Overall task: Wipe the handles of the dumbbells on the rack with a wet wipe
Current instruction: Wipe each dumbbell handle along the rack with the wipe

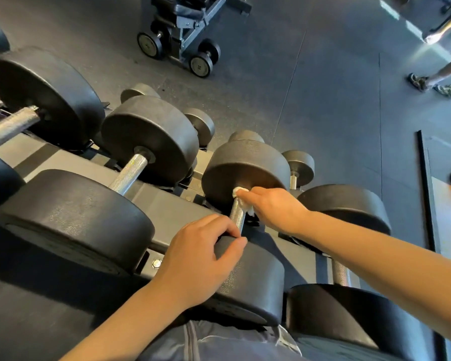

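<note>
Gripping wet wipe (241, 198) round handle (237, 214).

White wet wipe (241, 198), crumpled, wraps the far end of the knurled steel handle (237, 214) of a black round-headed dumbbell (245, 168) lying on the rack (167, 201)

bare forearms, no sleeves, grey-blue shorts (219, 345)

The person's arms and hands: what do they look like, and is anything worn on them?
Both forearms are bare as far as the frame shows them; no sleeve is visible. The left hand and the right hand wear no gloves, and I see no ring, watch or wristband.
</note>
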